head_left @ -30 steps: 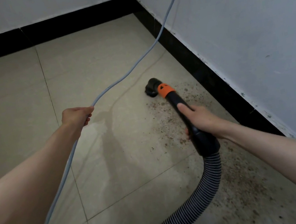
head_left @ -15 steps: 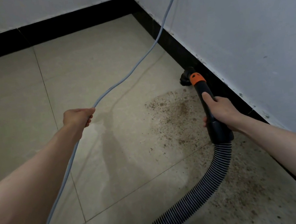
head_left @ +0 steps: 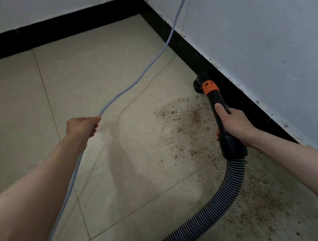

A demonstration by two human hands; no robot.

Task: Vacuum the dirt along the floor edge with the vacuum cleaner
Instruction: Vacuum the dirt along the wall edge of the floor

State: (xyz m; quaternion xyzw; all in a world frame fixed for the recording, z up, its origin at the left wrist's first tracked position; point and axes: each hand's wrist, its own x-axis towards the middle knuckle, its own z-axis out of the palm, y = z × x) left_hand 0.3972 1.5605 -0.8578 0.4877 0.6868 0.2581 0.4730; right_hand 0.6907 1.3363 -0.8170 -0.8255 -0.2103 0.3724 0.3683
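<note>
Vacuum cleaner wand (head_left: 220, 110), black w/ an orange collar (head_left: 210, 87), slants down toward the far right; its small black nozzle (head_left: 200, 82) sits on the floor right at the black baseboard (head_left: 178, 40), just past the top edge of the dirt patch. Right hand (head_left: 234, 123) grips the wand mid-length, fingers wrapped round, thumb laid along the top. Ribbed grey-black hose (head_left: 220, 208) runs from the wand's back end, curving down & left out the bottom of view.

Dirt (head_left: 188, 126): brown specks spread over the beige tile floor (head_left: 104, 70), from just behind the nozzle back along the wall edge toward the near right.

Left hand (head_left: 83, 125) is closed round a pale grey power cord (head_left: 146, 74), held up off the floor, well apart from the wand. Cord goes up from the fist to the white wall (head_left: 263, 20) at top right, & trails back under the left forearm to the bottom left. The cord and the arm cast shadows on the tiles betw. the two hands.
</note>
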